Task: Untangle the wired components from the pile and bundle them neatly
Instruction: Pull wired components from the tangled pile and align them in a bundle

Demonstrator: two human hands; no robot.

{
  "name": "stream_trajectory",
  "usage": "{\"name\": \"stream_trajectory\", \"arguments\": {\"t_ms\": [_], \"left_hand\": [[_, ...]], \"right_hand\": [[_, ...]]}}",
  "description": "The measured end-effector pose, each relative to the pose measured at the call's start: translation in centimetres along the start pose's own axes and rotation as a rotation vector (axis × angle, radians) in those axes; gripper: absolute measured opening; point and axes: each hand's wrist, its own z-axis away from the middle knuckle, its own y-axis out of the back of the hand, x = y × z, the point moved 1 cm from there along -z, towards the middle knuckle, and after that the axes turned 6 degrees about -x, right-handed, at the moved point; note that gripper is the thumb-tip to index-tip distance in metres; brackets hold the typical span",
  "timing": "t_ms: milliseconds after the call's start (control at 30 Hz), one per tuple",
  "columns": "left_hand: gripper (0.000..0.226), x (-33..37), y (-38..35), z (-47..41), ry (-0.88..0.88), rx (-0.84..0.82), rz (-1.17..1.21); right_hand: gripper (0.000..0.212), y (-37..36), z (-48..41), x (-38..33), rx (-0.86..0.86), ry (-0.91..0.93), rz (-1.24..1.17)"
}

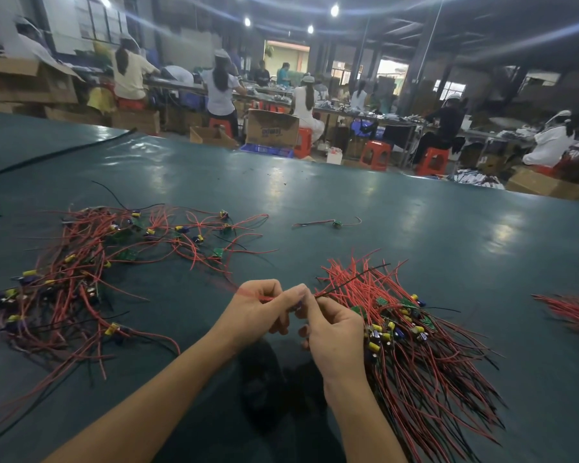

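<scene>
My left hand (256, 307) and right hand (336, 335) pinch one wired part (268, 298); bundle (422, 355) is big, pile (74, 279) not done yet.

tangled pile (91, 279) left, neat bundle (411, 332) right, open table (315, 182) beyond, stray component (336, 223)

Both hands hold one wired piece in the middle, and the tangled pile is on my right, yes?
No: the head view shows the tangled pile on your left. The left hand and right hand do hold one wired piece in the middle.
</scene>
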Motion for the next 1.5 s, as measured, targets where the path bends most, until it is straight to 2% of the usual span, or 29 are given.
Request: {"name": "stream_trajectory", "arguments": {"t_ms": [233,333,533,667,900,1100,1233,1367,1500], "left_hand": [[0.041,0.4,-0.5,0.0,-0.028,-0.017,0.026],[0.045,0.8,-0.6,0.1,-0.067,0.02,0.057],[0.05,1.2,-0.4,0.0,-0.102,0.042,0.112],[0.048,1.2,-0.3,0.0,-0.111,0.05,0.144],[0.039,1.6,-0.1,0.4,-0.072,0.084,0.232],[0.054,2.4,-0.3,1.1,-0.051,0.073,0.304],[0.039,2.6,-0.6,1.3,-0.064,0.055,0.317],[0.043,2.2,-0.7,1.2,-0.058,0.047,0.304],[0.042,1.9,-0.5,0.8,-0.01,0.111,0.222]], "right_hand": [[0.03,-0.2,-0.1,-0.1,-0.028,-0.067,-0.136],[0.024,0.4,-0.7,-0.3,0.055,-0.14,-0.238],[0.028,2.2,-1.4,-0.9,0.217,-0.181,-0.334],[0.018,2.1,-1.3,-1.3,0.267,-0.203,-0.446],[0.023,2.4,-1.2,-1.5,0.155,-0.227,-0.692],[0.021,1.7,-0.9,-1.5,0.123,-0.263,-0.763],[0.022,1.7,-0.8,-1.6,0.137,-0.25,-0.776],[0.024,1.8,-0.7,-1.4,0.156,-0.234,-0.797],[0.021,2.6,-0.9,-1.3,0.163,-0.174,-0.817]]}}
